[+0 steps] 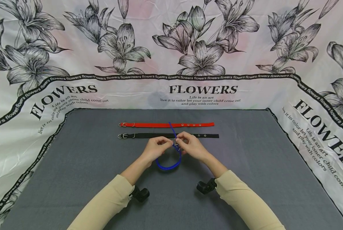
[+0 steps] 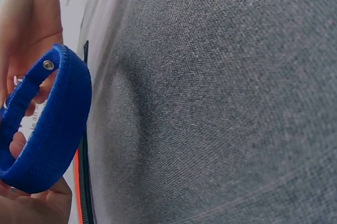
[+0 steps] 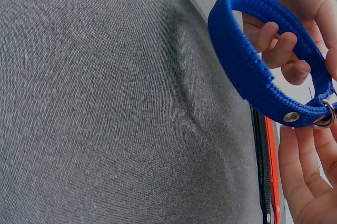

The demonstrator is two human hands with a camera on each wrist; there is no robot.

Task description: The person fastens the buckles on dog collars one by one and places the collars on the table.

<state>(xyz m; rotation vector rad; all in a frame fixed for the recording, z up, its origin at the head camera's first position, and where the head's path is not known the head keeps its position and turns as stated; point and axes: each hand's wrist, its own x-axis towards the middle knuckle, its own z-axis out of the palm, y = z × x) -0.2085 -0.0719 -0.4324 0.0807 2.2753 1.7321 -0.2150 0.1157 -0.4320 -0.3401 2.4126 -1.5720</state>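
A blue pet collar [image 1: 168, 167], bent into a loop, is held up over the cloth between both hands. My left hand [image 1: 154, 148] pinches it near the buckle, on the left side. With thumb and fingertips, my right hand [image 1: 193, 147] grips the strap right beside the metal buckle [image 1: 176, 145]. Past the buckle, the thin strap end [image 1: 172, 128] sticks up and away. A metal ring [image 3: 329, 116] and an eyelet [image 3: 291, 117] show on the loop in the right wrist view. Another eyelet [image 2: 48, 65] appears inside the band in the left wrist view.
Beyond the hands, a red collar [image 1: 151, 125] and a black collar [image 1: 142, 135] lie straight and parallel, buckles to the left. The grey cloth [image 1: 102, 179] covers the table. A white floral sheet [image 1: 131, 92] borders it at the back and sides.
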